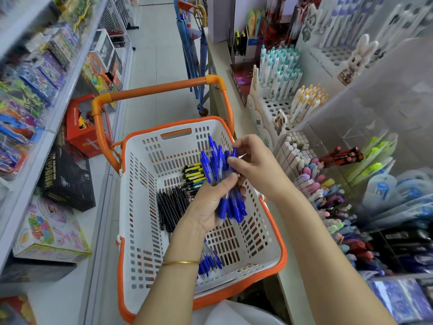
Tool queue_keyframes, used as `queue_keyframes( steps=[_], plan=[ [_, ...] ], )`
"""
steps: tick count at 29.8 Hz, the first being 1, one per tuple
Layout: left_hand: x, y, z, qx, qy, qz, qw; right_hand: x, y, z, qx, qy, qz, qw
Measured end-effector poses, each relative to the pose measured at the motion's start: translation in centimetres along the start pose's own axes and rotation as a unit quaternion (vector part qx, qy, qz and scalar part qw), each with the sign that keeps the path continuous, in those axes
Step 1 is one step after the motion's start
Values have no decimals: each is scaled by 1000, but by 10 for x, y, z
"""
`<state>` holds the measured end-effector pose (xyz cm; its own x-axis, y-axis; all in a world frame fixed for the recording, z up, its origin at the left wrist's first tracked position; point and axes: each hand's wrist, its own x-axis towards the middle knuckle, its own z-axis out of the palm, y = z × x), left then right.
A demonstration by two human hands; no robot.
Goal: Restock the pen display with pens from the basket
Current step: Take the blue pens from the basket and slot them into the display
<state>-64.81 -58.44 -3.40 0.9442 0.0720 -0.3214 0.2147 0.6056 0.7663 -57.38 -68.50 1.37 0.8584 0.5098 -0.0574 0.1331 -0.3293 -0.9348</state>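
Blue pens [230, 204] bunched in L hand [209, 205], R hand [254, 160] pinching one, over basket [138, 195], shop aisle [161, 55].

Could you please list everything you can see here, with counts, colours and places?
basket: one, white with orange rim and handle, in the aisle.
held blue pens: a bunch, blue, above the basket.
loose blue pens: several, blue, basket floor, near side.
black pens: a heap, black, basket floor.
yellow-and-black pens: several, basket floor, far side.
teal-capped pens: many, white and teal, upright in the right-side display.
orange-capped pens: several, white and orange, same display, nearer.
boxed goods: many, mixed colours, left shelves.
left hand: one, grips the held blue pens.
right hand: one, pinches a pen atop the bunch.
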Motion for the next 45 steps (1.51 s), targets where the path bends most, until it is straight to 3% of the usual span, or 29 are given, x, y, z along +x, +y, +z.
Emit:
queue_keyframes(
  steps=[8,12,14,21,26,33,38,42,45],
  plan=[
    [6,1,0,-62,23,-23,998,-5,12,-4,133,17,15,991],
    [10,1,-1,-105,71,-24,992,-6,18,-7,336,173,50,924],
    [14,-1,-2,-115,102,-30,988,-9,20,-6,360,233,51,902],
    [18,-5,1,-126,142,-6,982,-33,29,23,139,271,50,951],
    [20,-7,-2,-125,136,-21,982,-38,30,28,9,186,24,982],
    [17,-9,-5,-113,95,-20,989,-35,24,21,-102,113,0,988],
    [15,-9,-8,-72,61,-8,995,-25,17,14,-76,140,5,987],
    [11,-7,-8,-20,-40,-28,999,-3,0,7,7,176,27,984],
    [9,-7,-8,-7,-95,-84,992,16,-10,-2,9,106,66,992]
  ],
)
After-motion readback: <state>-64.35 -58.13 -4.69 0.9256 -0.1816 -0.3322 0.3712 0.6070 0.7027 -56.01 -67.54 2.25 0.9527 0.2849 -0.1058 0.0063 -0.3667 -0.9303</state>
